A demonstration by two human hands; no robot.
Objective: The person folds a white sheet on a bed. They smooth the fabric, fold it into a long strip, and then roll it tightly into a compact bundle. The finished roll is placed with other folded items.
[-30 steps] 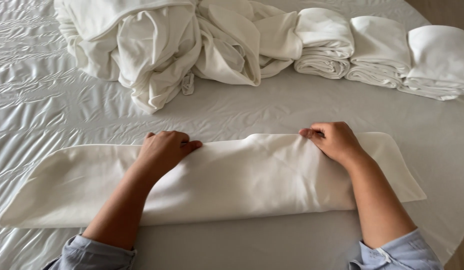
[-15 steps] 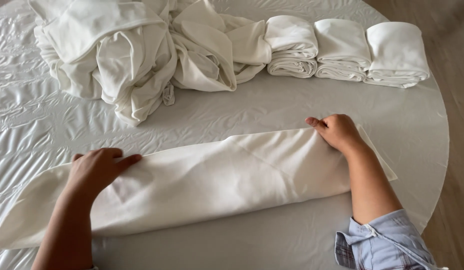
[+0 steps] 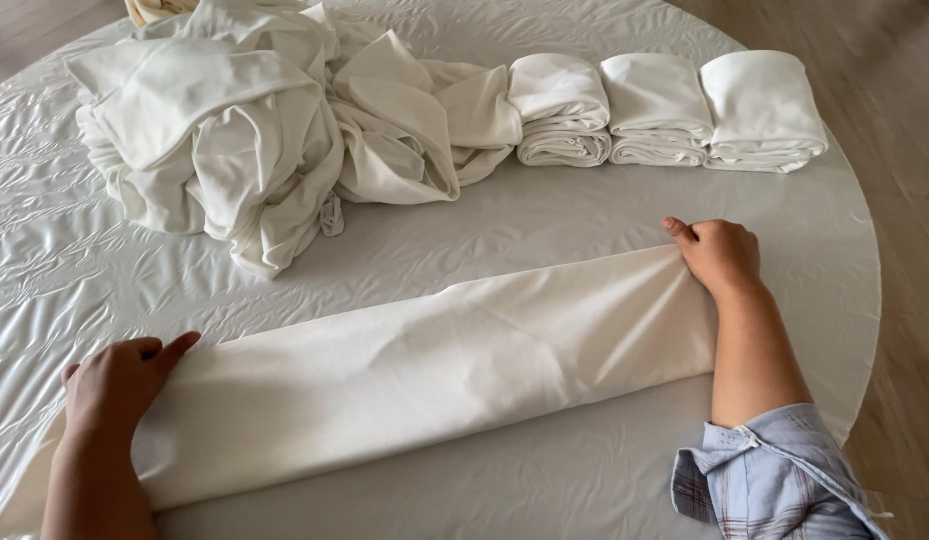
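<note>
A long folded cream cloth [image 3: 424, 385] lies across the counter [image 3: 584, 210]. The left hand [image 3: 114, 385] presses its left end, fingers together; the right hand [image 3: 719, 255] pinches its right end.

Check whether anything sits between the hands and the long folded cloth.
Nothing visible does. The left hand and right hand both rest directly on the long folded cloth.
</note>
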